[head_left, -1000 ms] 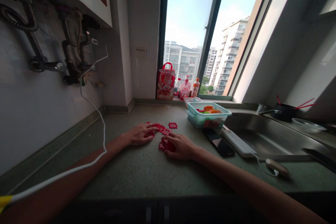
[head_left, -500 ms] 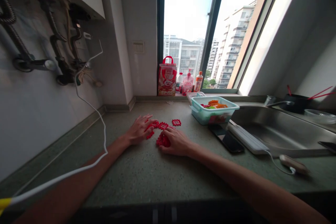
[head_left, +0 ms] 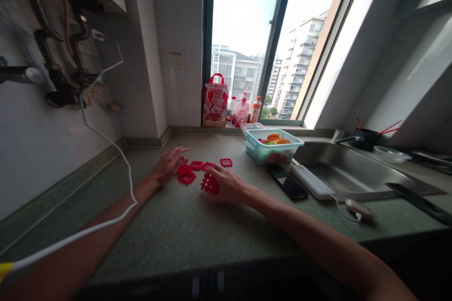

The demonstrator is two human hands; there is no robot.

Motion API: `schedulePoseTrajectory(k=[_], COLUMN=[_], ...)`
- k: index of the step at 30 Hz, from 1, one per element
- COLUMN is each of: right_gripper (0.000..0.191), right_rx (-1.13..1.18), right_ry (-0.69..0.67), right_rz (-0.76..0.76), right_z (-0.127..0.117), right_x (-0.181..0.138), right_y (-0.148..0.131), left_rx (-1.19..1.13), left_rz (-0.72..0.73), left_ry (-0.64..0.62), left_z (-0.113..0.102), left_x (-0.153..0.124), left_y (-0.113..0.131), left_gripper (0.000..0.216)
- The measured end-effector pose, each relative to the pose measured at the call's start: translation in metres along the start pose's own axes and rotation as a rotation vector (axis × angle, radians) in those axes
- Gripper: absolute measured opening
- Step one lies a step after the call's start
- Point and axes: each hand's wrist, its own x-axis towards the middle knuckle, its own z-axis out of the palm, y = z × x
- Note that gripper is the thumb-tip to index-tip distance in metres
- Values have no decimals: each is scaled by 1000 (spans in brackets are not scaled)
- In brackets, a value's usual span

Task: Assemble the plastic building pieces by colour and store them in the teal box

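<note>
Two bare arms reach out over the green speckled bench (head_left: 176,230). A white cord (head_left: 106,138) hangs from the wall on the left and crosses in front of the left arm.

The left hand (head_left: 167,165) lies flat with the palm down. Its grip is wide open and has hold of nothing. Its spread fingers touch the edge of a bunch of little red pieces (head_left: 187,175), which lie flat on the bench between the two hands.

The right hand (head_left: 228,186) is just beside them. Its grip is closed, with the fingers bent round the edge of one red grid piece (head_left: 209,183). That piece rests on the bench, tipped up a little.

One more small red square (head_left: 226,162) lies by itself just past the right hand.

To the right, a dark phone (head_left: 286,187) lies flat. A long white bar (head_left: 310,181) sits just beside it at the edge of the metal sink (head_left: 353,176). A thin wire runs from the bar to a small tan thing (head_left: 359,209).

Behind the phone stands a see-through blue-green box (head_left: 271,156) with orange and green bits inside.

Far back by the window, a red bag (head_left: 214,106) stands upright with some bottles (head_left: 242,110) next to it.
</note>
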Motion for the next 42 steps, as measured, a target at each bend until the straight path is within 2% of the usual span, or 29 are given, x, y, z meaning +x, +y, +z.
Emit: schedulePoseTrajectory(k=[3,6,8,10,12,14,17,19,21,23,25,27,29,31,34,37,39,42], right_gripper=[58,39,32,43,50,48,46,47,48,52,59,61,49,38,42,54,51,41], right_rx=[-86,-192,-236,-206,-141,-130,-196,-221,-240,-300,-379,-426,-428,-340,-205,-137,-92,-24], right_ry=[103,230,186,102,81,48,-49,-105,-125,-86,3,116,317,374,194,-10,-70,-79], right_rz=[58,239,435,652,790,869,923,931,943,960,957,879,662,433,200,74,77,68], right_z=[-50,-124,-167,-192,-196,-184,-159,-151,-155,-170,-187,-194,-179,-141,-60,3,21,20], right_x=[16,37,43,39,33,28,25,25,25,27,32,38,41,39,26,12,8,6], right_y=[30,82,122,159,189,208,219,221,220,212,195,167,133,102,79,88,100,112], left_rx=[-19,-18,-18,-13,-3,-1,-18,-32,-40,-47,-51,-54,-60,-70,-62,-40,-29,-17], left_rz=[-9,-4,-15,-22,-21,-7,11,8,2,4,6,14,33,53,78,143,187,220], left_ry=[0,-21,-27,-30,-30,-26,-22,-12,-7,-13,-24,-24,-19,-36,-108,-193,-224,-239], left_z=[4,6,5,4,3,3,3,3,4,4,4,4,1,-5,-19,-35,-42,-43], left_x=[2,1,0,-1,-1,-1,0,0,0,-1,-2,-2,-2,-2,-5,-12,-16,-20], left_y=[-6,-8,-8,-6,-5,-4,-4,-5,-6,-5,-3,1,5,9,11,8,4,3], left_gripper=[62,61,62,64,65,66,65,65,65,64,63,60,57,54,49,42,47,65])
